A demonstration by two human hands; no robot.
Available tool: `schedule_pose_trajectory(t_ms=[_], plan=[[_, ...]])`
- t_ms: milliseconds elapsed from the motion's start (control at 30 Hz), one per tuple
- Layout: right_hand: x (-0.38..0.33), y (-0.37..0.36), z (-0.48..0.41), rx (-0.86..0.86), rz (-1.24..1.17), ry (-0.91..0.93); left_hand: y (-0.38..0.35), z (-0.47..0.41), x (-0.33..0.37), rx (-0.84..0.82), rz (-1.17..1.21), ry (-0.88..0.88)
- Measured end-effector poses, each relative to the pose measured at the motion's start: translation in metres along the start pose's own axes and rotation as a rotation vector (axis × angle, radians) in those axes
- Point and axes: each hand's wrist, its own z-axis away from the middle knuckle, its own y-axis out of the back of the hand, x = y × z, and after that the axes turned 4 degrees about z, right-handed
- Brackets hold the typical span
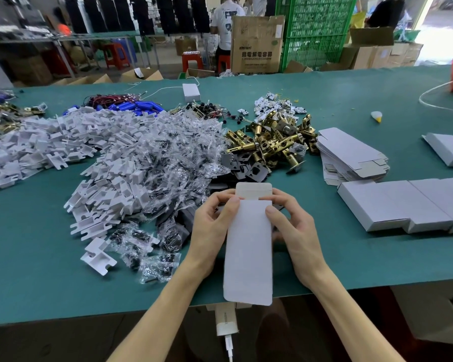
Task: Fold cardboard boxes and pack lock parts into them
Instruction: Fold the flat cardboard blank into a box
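I hold a flat white cardboard box blank point(247, 252) upright over the near table edge, its brown end flap pointing away from me. My left hand point(211, 226) grips its left edge near the top, thumb on the white face. My right hand point(293, 226) grips the right edge the same way. Brass latch parts point(272, 142) lie in a heap beyond the blank. Clear bags of small dark parts point(168, 158) and white plastic inserts point(63, 137) are piled to the left.
A stack of flat box blanks point(351, 155) lies to the right on the green table point(338, 257), with folded white boxes point(403, 205) in a row nearer me. Blue batteries point(139, 105) and wires sit further back. A person stands beyond the table.
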Motion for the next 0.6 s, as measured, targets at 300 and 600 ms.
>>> schedule_pose_trajectory(t_ms=[300,600], plan=[[-0.0011,-0.0003,0.0018,-0.033,0.017,0.011,0.0047,-0.0011,-0.0007,-0.005,0.043,-0.034],[-0.0038,-0.0011,0.0020,-0.047,0.012,0.028,0.0030,0.0011,0.0011,-0.061,0.002,-0.001]])
